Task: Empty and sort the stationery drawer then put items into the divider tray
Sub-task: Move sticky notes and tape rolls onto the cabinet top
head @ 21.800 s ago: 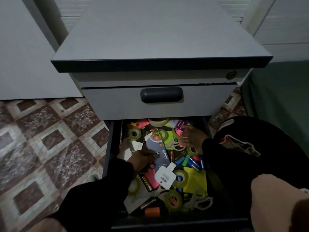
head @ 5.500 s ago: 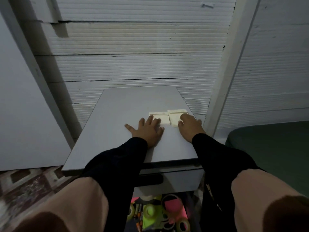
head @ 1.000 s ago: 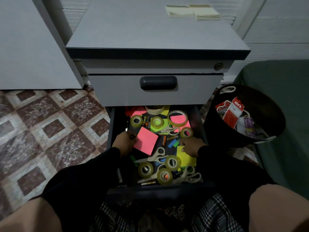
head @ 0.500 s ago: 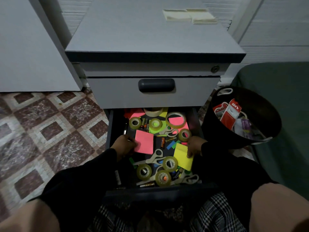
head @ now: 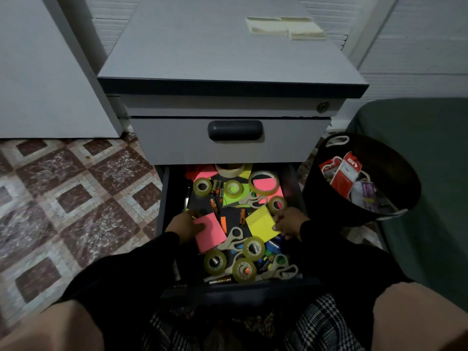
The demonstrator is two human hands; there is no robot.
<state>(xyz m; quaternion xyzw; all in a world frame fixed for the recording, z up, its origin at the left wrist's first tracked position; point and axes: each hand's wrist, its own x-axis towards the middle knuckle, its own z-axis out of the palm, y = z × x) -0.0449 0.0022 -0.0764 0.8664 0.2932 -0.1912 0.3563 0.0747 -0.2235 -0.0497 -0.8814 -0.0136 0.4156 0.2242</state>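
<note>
The open lower drawer [head: 295, 183] of a grey cabinet holds several tape rolls, scissors, batteries and bright note pads. My left hand [head: 183, 225] grips a pink sticky note pad [head: 210, 233] at its left edge. A yellow sticky note pad [head: 260, 224] is pinched at its right edge by my right hand [head: 288, 222]. Both pads are tilted and lifted a little above the clutter. Two pale note pads [head: 286, 27] lie on the cabinet top [head: 202, 46].
A black bin [head: 329, 196] with red packaging and other scraps stands to the right of the drawer. The closed upper drawer [head: 164, 140] overhangs the back of the open one. Patterned tile floor [head: 76, 198] is on the left, a green surface [head: 435, 173] on the right.
My right hand has taken the yellow pad and raised it. My left hand has pulled the pink pad nearer to me and tilted it up.
</note>
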